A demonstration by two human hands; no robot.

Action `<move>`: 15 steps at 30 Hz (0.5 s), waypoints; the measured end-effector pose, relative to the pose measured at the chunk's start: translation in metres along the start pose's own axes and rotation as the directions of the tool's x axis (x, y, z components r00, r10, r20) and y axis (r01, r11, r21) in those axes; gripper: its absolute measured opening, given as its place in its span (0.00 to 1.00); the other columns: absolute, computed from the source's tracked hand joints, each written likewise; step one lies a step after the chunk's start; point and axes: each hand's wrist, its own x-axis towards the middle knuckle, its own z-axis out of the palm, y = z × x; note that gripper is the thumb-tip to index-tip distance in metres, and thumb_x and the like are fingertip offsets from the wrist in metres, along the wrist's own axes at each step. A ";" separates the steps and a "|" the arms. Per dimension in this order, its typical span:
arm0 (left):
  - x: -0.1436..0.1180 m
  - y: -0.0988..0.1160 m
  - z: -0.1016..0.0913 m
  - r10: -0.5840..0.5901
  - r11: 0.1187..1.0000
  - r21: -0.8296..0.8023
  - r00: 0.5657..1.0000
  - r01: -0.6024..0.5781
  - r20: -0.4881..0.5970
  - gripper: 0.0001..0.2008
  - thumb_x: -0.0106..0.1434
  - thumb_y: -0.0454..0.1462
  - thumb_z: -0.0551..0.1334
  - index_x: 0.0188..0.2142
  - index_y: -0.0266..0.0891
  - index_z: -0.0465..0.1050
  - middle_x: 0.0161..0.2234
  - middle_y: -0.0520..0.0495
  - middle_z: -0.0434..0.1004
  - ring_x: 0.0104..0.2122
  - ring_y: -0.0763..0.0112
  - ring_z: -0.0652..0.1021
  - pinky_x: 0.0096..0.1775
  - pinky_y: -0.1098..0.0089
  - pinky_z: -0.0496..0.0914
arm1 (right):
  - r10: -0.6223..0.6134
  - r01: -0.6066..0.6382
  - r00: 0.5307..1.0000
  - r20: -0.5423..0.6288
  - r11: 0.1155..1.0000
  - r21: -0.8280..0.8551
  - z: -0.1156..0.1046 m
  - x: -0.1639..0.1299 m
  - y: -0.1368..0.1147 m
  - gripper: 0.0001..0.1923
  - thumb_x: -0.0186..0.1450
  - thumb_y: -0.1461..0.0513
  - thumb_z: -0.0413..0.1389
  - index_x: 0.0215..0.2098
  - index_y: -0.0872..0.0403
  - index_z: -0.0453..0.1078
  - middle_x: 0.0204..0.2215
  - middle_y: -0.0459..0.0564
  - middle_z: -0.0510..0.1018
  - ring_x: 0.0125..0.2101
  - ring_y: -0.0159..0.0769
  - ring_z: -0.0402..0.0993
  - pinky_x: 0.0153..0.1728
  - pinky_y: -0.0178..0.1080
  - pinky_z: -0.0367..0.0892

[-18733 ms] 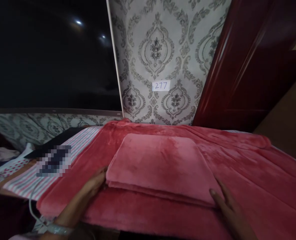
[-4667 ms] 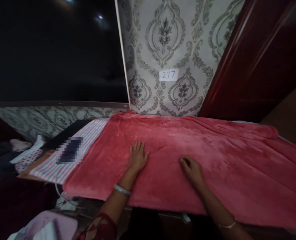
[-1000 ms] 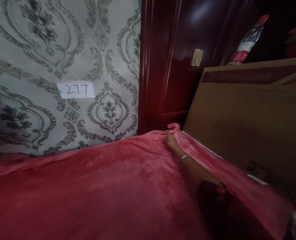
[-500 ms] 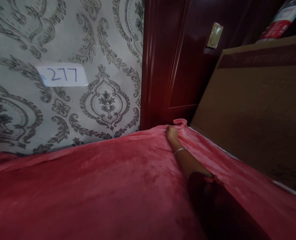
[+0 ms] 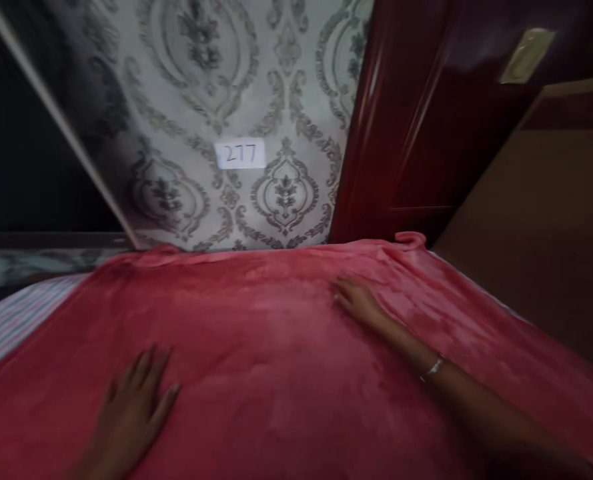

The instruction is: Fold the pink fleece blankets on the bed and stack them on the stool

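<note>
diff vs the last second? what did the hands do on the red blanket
The right hand let go of the far right corner it was gripping and came back toward the middle, now flat on the red blanket. The left hand has come into view, flat on the near left. The blanket stays spread; the 277 label stays on the wall.

One red plush blanket [image 5: 276, 347], two bare hands, one silver bangle [image 5: 432, 368], one white paper label [image 5: 240, 154], one striped sheet [image 5: 11, 320].
</note>
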 end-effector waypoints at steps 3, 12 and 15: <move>-0.006 0.004 -0.008 0.019 0.998 0.058 0.997 -0.024 0.075 0.33 0.67 0.47 0.48 0.68 0.34 0.59 0.70 0.34 0.55 0.70 0.48 0.56 0.65 0.42 0.53 | -0.076 0.070 0.996 0.051 0.991 0.112 0.018 -0.025 -0.038 0.23 0.64 0.65 0.55 0.57 0.55 0.74 0.58 0.56 0.76 0.58 0.44 0.71 0.61 0.46 0.62; -0.002 -0.009 -0.029 0.021 0.931 -0.362 0.984 0.046 0.177 0.30 0.68 0.46 0.55 0.65 0.35 0.65 0.70 0.34 0.57 0.69 0.50 0.57 0.67 0.45 0.50 | 0.099 -0.104 0.995 0.032 0.957 0.272 0.040 -0.030 -0.089 0.19 0.63 0.65 0.55 0.51 0.55 0.77 0.49 0.56 0.82 0.47 0.44 0.80 0.48 0.42 0.73; 0.014 -0.033 -0.030 0.073 0.856 -0.517 0.987 0.012 0.143 0.23 0.65 0.41 0.58 0.56 0.35 0.74 0.62 0.36 0.71 0.61 0.53 0.71 0.63 0.52 0.62 | 0.104 -0.091 0.994 -0.026 0.942 0.322 0.057 -0.025 -0.090 0.18 0.61 0.64 0.55 0.48 0.54 0.78 0.47 0.55 0.83 0.46 0.45 0.81 0.48 0.44 0.74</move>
